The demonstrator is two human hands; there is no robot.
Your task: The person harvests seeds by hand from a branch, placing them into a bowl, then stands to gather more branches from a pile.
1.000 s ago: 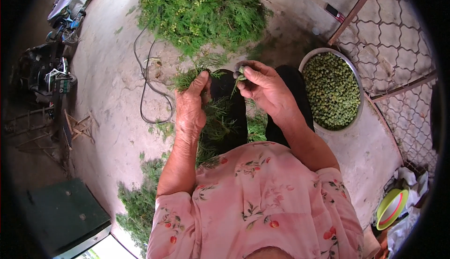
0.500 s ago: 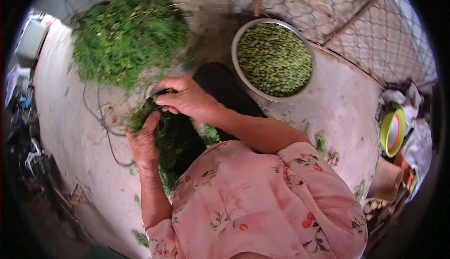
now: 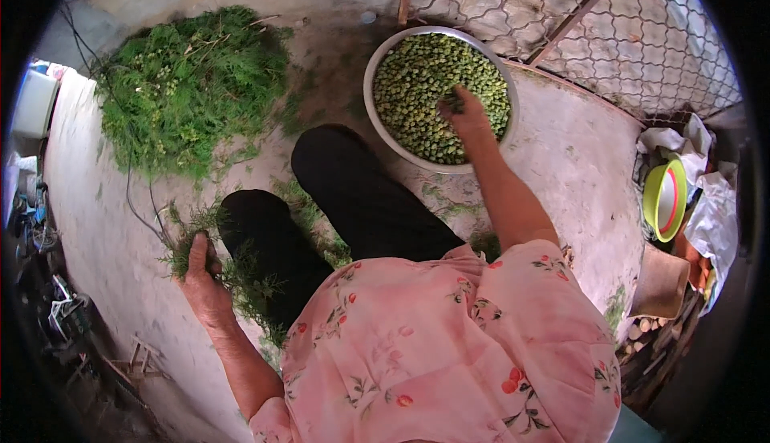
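Observation:
My left hand, beside my left knee, is closed around a feathery green evergreen sprig, its leafy ends hanging over my dark trouser leg. Over a wide metal basin reaches my right hand, fingers curled downward just above or touching the contents. Something small and dark sits between those fingers; I cannot make out what. Small green cone-like pods fill the basin almost to its rim. At the far left, a large heap of cut evergreen sprigs lies on the concrete floor.
Behind the basin stands a wire mesh panel with a rusty frame. A lime-green bowl and crumpled white sacks lie at right, above stacked wood. A dark cable runs along the floor at left. Loose green bits are scattered around my legs.
My hands were together over my left knee, picking at the sprig. My right hand has moved away right to the basin; my left has shifted left and down, still holding the sprig.

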